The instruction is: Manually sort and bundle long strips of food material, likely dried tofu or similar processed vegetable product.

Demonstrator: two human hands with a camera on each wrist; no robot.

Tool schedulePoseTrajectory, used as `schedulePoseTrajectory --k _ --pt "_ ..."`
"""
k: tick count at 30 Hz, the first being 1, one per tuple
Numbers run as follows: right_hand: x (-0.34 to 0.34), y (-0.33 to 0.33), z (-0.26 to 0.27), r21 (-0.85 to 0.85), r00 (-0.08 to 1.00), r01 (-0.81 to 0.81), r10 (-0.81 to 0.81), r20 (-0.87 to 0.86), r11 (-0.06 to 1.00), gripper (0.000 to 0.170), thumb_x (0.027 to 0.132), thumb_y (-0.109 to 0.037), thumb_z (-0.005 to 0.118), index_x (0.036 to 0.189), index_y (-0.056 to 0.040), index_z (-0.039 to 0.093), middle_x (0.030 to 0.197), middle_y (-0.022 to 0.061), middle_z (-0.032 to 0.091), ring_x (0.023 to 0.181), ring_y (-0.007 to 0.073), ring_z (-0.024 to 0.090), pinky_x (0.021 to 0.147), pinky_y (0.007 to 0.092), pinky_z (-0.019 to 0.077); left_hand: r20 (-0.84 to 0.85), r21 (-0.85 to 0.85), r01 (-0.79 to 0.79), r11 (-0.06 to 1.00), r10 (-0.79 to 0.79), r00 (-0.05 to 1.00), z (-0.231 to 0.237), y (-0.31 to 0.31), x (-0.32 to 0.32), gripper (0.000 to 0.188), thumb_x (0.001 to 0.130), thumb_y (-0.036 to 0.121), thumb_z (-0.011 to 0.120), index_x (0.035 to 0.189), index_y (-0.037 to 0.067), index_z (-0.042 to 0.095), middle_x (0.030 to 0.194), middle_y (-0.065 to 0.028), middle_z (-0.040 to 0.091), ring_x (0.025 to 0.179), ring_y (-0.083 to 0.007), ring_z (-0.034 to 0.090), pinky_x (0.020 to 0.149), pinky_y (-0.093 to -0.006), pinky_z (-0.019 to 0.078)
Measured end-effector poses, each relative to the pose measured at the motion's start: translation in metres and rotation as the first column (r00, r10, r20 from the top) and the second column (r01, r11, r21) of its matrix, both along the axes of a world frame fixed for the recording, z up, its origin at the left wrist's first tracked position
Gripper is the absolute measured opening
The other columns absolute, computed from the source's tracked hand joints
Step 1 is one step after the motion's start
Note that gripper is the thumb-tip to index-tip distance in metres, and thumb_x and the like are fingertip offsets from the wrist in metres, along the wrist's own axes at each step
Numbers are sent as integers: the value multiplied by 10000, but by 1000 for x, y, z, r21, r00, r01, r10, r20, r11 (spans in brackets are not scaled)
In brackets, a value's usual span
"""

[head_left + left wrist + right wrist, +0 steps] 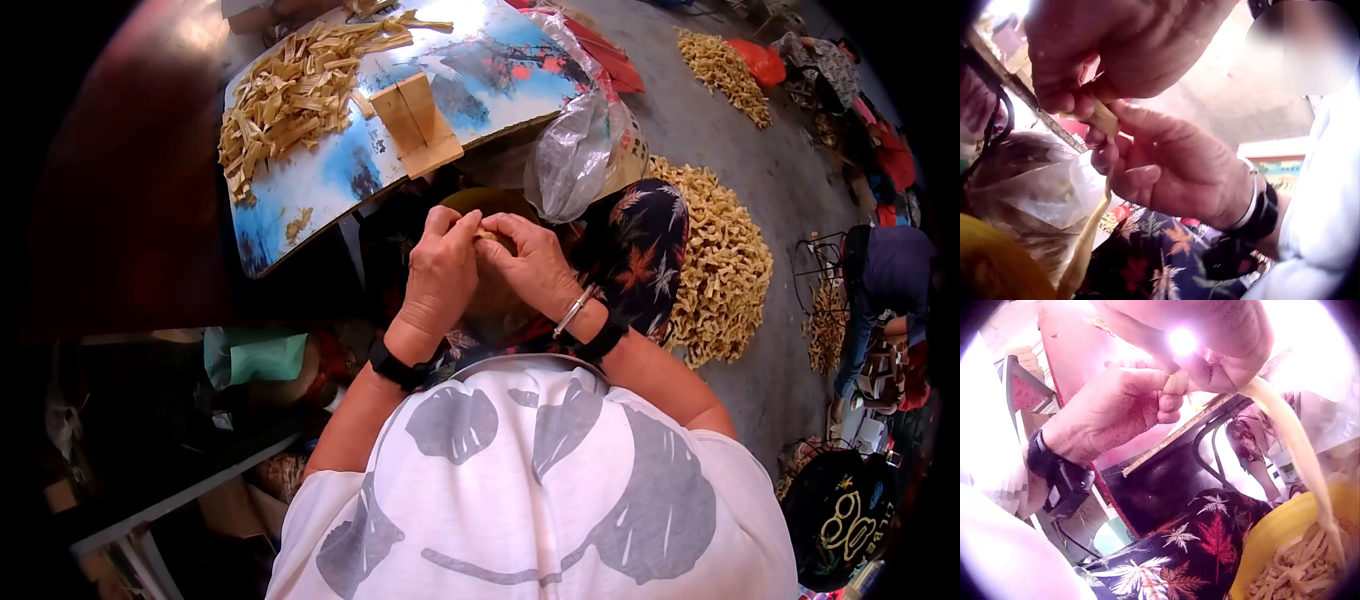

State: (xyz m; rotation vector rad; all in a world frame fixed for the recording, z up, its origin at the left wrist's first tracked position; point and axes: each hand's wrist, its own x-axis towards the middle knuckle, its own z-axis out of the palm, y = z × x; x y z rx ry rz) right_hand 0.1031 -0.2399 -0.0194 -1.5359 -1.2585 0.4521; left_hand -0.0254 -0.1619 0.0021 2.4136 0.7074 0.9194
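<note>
In front of the lap, my left hand (440,265) and right hand (530,265) meet at the fingertips. Between them they pinch a folded end of a pale yellow flat strip (1105,117). The left thumb and curled fingers grip one side of the fold (1176,382), while the right fingers and thumb hold the other side. From the right hand, the strip's long tail (1297,437) hangs into a yellow basin (1272,528) below, where many similar strips lie. In the head view the hands cover most of the strip.
A painted table (500,75) ahead bears a heap of flat strips (300,90) and a wooden stand (412,120). A clear plastic bag (570,160) hangs by its edge. On the floor to the right lies a large pile of knotted pieces (725,270).
</note>
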Motion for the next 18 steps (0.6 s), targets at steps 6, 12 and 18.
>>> schedulePoseTrajectory --k 6,12,18 --pt "10 -4 0 -137 540 -406 116 -834 903 220 985 -254 594 1062 -53 638 957 -14 635 826 84 614 683 271 515 115 -108 112 988 -100 988 -6 4 -6 252 822 -50 585 1064 -4 638 961 -175 573 814 -348 631 718 -370 530" --pt "15 0 7 -162 708 -384 177 -684 909 202 1003 -179 564 1142 -33 584 1060 13 633 943 93 648 798 213 544 228 -721 84 687 121 966 -13 4 -22 75 958 59 597 1025 38 621 782 -6 599 645 -74 555 567 -203 448" --pt "1 -1 18 -134 913 -236 173 -370 962 161 905 -58 647 1052 -4 606 882 64 676 737 125 686 649 247 562 311 -709 114 696 163 936 -19 6 -28 50 955 77 603 954 37 633 743 27 598 623 -29 515 549 -180 420"
